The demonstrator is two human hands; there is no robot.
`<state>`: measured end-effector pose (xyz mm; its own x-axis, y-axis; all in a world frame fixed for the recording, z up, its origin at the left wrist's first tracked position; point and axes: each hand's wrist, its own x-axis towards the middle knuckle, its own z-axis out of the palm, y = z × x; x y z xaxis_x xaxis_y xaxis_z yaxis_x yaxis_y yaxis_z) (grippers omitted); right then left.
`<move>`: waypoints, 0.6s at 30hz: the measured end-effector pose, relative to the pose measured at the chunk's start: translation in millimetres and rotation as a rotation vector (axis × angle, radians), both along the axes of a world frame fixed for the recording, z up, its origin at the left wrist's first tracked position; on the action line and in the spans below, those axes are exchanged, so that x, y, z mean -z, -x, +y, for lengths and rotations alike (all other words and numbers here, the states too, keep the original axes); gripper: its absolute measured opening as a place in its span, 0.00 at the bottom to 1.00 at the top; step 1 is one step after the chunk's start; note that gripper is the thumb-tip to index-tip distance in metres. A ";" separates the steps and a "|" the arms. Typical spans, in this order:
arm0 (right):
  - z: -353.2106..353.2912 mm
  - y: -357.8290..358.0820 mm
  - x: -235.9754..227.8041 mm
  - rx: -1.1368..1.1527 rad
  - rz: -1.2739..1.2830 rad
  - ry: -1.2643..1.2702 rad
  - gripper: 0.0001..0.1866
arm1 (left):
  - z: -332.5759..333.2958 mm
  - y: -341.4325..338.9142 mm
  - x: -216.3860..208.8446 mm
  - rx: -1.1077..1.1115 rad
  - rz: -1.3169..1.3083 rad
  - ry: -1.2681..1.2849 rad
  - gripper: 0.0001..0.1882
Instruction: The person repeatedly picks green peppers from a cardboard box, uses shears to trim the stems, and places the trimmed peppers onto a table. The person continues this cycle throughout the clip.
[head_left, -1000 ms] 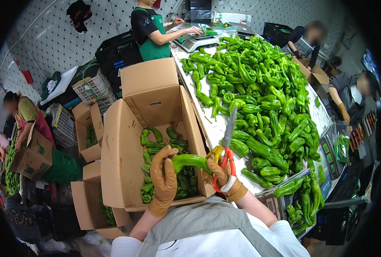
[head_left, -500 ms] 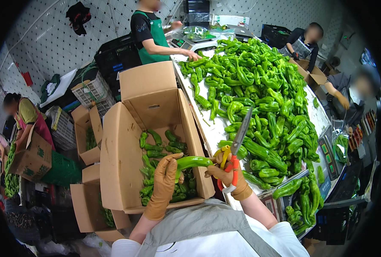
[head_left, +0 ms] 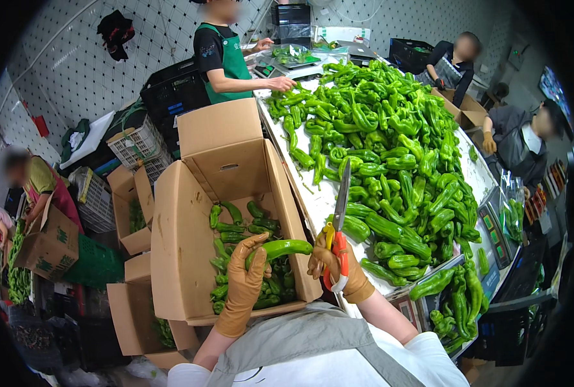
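My left hand (head_left: 244,284), in a tan glove, grips a long green pepper (head_left: 283,247) by its left part, above the near end of an open cardboard box (head_left: 171,258). In the box lie several loose peppers (head_left: 230,228). My right hand (head_left: 354,280), also gloved, is closed around a pair of scissors (head_left: 340,213) with red-orange and yellow handles. Their metal blades point up and away from me, close together. The pepper's right end sits just left of the scissor handles and my right fingers.
A large heap of green peppers (head_left: 396,161) covers much of the white table (head_left: 306,187) to the right. Across it, a person in a green apron (head_left: 232,68) reaches to the heap. Smaller cardboard boxes (head_left: 124,306) stand at left. A scale (head_left: 493,229) lies by the right edge.
The scissors have swung from leaning right to nearly upright. My right hand and the pepper have shifted slightly left. At far right, a person's gloved hand has moved away from the table's side.
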<state>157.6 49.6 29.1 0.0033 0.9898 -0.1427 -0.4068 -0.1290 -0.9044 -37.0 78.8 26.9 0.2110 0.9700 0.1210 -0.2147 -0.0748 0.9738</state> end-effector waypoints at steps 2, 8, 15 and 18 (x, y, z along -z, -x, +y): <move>-0.3 3.1 -4.6 0.003 -0.082 -0.016 0.08 | -1.1 0.8 -1.3 0.029 0.019 -0.021 0.16; 1.9 1.4 3.2 0.038 0.238 -0.004 0.11 | -4.9 -2.3 -13.4 0.005 0.049 -0.059 0.17; -2.3 -2.1 -1.7 0.071 0.000 -0.018 0.14 | -0.6 -5.0 -12.8 -0.015 0.066 -0.014 0.17; -0.8 4.5 -4.0 0.128 -0.195 -0.114 0.14 | -2.4 -9.8 -16.2 0.019 0.049 0.021 0.17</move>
<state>153.1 48.8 33.1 0.1466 0.9891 -0.0149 -0.2295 0.0194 -0.9731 -27.1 76.3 43.1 0.2349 0.9678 0.0901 -0.1684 -0.0508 0.9844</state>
